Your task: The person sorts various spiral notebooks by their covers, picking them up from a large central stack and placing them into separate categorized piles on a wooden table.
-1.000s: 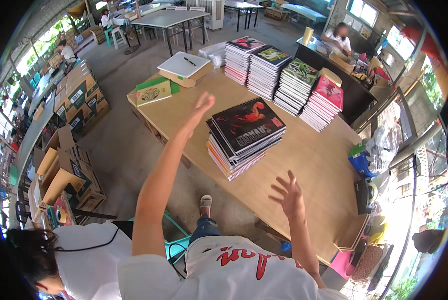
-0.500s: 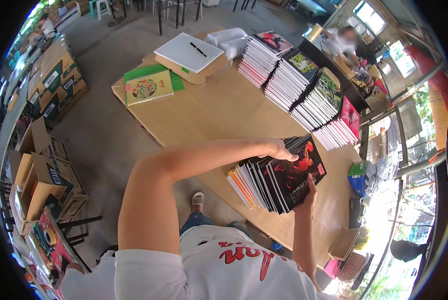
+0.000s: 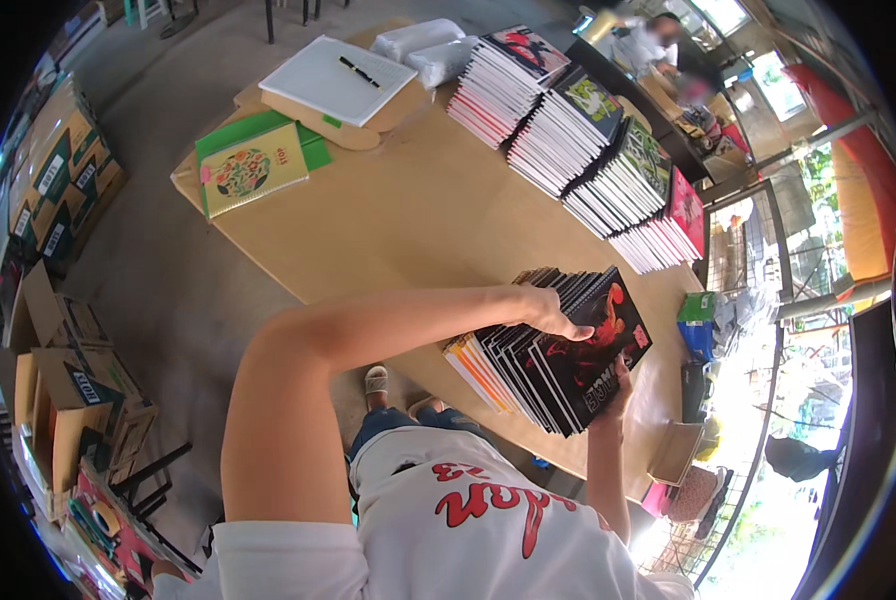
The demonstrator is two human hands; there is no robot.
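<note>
Pale wood of the counter [image 3: 368,230] slants across mid-frame, its near edge falling from upper left to lower right. Closest, the left forearm [image 3: 408,325] crosses from lower left, hiding part of that edge. Right of centre, a stack of notebooks [image 3: 566,372] is tipped up and fanned; its front cover faces the camera, long axis from lower left to upper right, spiral binding along the upper-left side. Whether it touches the wood I cannot tell. Grip is closed around it from two sides: left hand [image 3: 548,312] over the bound edge, thumb on the cover; right hand [image 3: 616,388] at the lower right. Cover is black with a red figure; some edges at the left end are orange.

Farther, at upper left, lie a yellow notebook [image 3: 256,172] on a green sheet [image 3: 316,152], then a white board [image 3: 318,90] bearing a pen [image 3: 359,72]. Four notebook piles [image 3: 558,155] stand in a row at upper right, a person [image 3: 640,45] beyond.
</note>
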